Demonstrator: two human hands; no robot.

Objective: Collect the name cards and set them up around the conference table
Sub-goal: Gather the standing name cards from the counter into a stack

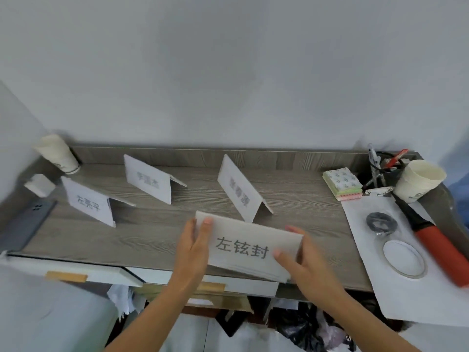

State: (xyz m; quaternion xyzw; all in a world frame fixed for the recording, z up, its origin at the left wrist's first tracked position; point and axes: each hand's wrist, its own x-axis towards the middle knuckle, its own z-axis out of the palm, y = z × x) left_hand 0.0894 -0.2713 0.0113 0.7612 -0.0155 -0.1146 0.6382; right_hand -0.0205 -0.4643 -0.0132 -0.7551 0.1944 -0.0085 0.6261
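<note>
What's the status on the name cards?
Both hands, left and right, grip one name card. Three standing cards behind. Nothing blocking.

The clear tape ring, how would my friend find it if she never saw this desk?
Look at the right end of the wooden desk, on the white paper sheet. The clear tape ring lies flat near the front, beside the red handle. It's see-through and bigger than the black roll behind it.

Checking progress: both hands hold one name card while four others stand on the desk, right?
Not quite: the head view shows three standing cards, not four. Left hand and right hand do hold one name card.
</note>
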